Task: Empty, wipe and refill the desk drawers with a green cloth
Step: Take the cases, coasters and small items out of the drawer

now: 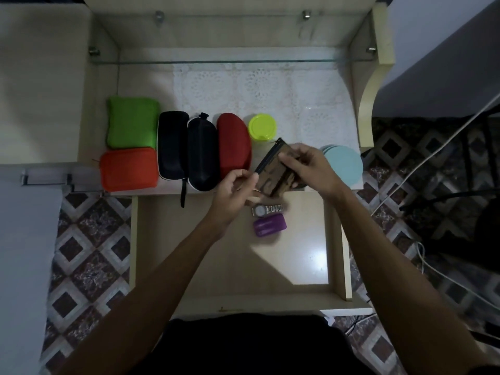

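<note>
Probably emptying step: drawer (335, 239) open, nearly bare. On desk, left to right: 1 green cloth (132, 121), 1 orange pouch (128, 169), 2 black cases (173, 144), 1 red case (234, 143), 1 lime lid (262, 127), teal discs (345, 163). Left hand (234, 189) pinching brown zip pouch (273, 171) corner; right hand (308, 166) curled over top edge. Remaining in drawer: 1 watch (266, 210), 1 purple box (269, 225). Next: park pouch on desk, lift those two, then wipe.
</note>
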